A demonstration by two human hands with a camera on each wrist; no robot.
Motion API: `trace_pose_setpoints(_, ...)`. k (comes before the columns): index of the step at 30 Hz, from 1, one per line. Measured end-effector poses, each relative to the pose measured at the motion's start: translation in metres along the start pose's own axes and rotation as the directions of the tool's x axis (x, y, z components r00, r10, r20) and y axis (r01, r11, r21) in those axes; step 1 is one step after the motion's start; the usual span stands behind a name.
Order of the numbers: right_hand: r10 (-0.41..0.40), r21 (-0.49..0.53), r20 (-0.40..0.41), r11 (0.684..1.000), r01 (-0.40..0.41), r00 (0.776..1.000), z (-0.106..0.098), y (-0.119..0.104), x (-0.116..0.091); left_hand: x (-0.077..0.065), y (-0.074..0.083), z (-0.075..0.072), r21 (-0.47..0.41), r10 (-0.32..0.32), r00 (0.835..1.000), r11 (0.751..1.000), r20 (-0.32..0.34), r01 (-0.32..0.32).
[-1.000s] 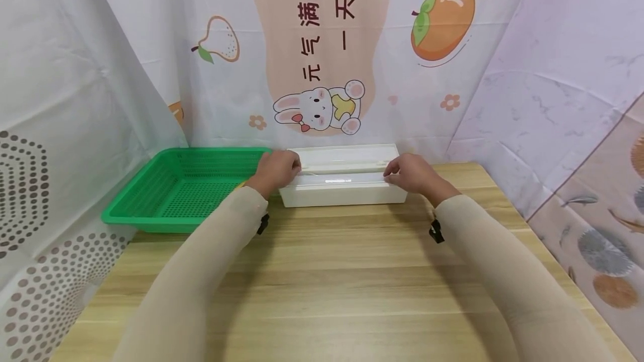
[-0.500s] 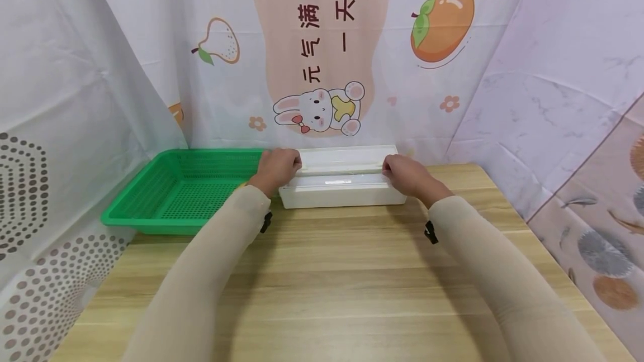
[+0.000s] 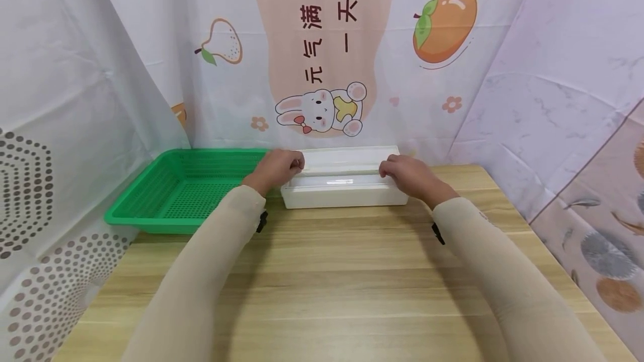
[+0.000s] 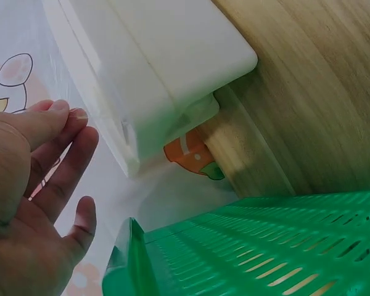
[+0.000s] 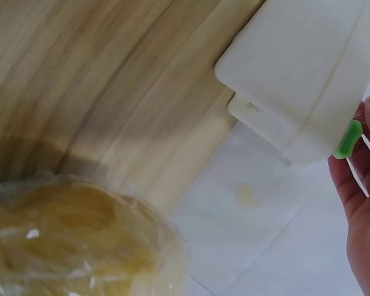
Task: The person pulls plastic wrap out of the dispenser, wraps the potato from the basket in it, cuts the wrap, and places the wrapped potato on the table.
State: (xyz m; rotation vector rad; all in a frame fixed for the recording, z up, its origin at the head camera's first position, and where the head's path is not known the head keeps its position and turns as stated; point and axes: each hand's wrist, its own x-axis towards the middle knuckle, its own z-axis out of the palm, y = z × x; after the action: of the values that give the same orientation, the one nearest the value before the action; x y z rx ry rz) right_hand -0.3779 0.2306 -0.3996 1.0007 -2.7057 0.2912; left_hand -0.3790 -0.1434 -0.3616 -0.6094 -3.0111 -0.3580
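Observation:
A long white cling film dispenser (image 3: 347, 199) stands at the back of the table with its lid (image 3: 347, 156) tipped up behind it. My left hand (image 3: 278, 168) is at its left end; in the left wrist view, thumb and fingertip pinch the thin clear cling film (image 4: 66, 80), with the other fingers loosely bent. My right hand (image 3: 412, 176) is at the right end, thumb and forefinger pinched together over the opening at the film's edge. A green slider (image 5: 348, 140) shows beside its fingers in the right wrist view.
A green perforated basket (image 3: 151, 220) stands left of the dispenser, close to my left forearm. Printed curtains hang right behind the table. In the right wrist view, a yellowish-brown thing under crinkled clear plastic (image 5: 80, 240) fills the lower left corner.
Both hands stay at the dispenser's two ends. My right hand has shifted slightly left along the opening, and its fingers have closed into a pinch.

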Motion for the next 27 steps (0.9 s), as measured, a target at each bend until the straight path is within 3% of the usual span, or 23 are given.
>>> trace_pose_setpoints(6, -0.013, 0.057, 0.005, 0.998, 0.012, 1.0, 0.002, 0.004, -0.002, 0.0, 0.001, 0.0, -0.016, -0.034, 0.999, 0.999, 0.01, 0.034)
trace_pose_setpoints(12, 0.12, 0.184, -0.055, 0.977, -0.108, 0.991, -0.001, 0.012, -0.003, 0.001, 0.0, 0.003, 0.023, -0.056, 0.998, 0.998, -0.03, 0.057)
trace_pose_setpoints(17, 0.158, 0.134, -0.026, 0.979, -0.153, 0.987, -0.004, 0.021, -0.009, 0.002, 0.001, 0.005, 0.048, -0.092, 0.994, 0.994, -0.051, 0.094)
trace_pose_setpoints(21, 0.17, 0.117, -0.03, 0.979, -0.165, 0.985, -0.007, 0.028, -0.014, 0.002, -0.001, 0.006, -0.02, -0.142, 0.989, 0.99, -0.04, 0.141)
trace_pose_setpoints(27, 0.179, 0.155, -0.033, 0.973, -0.172, 0.983, -0.015, 0.03, -0.015, -0.001, -0.006, 0.001, -0.148, -0.229, 0.973, 0.963, -0.023, 0.223)
